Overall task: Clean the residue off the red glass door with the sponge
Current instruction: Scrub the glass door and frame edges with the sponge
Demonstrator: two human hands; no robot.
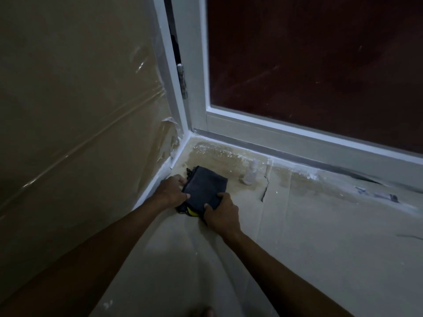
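In the floor (309, 236) corner by the wall and door sill, a dark flat pad (203, 188) lies on the paper-covered floor. It looks like a folded cloth, rectangular, soft matte weave, with a yellow bit (190, 211) showing under its near edge; cannot tell if that is the sponge. The pad's long axis runs from the near edge up toward the door (320, 65), tilted slightly right. Left hand (171, 189) grips its left edge, fingers curled round the side, thumb on top. Right hand (220, 212) holds the near right corner, fingertips pressed on the top face, thumb along the near edge. Door glass is dark red, glossy, streaked with pale smears; frame (251, 131) is white, smooth. A grey hinge (182, 81) sits on the left jamb. Wall (68, 110) is covered in brown board under shiny plastic film, torn near the corner. Floor by the sill is wet, speckled with white dust. A small pale bottle (250, 172) stands near the pad's right, apart from it.
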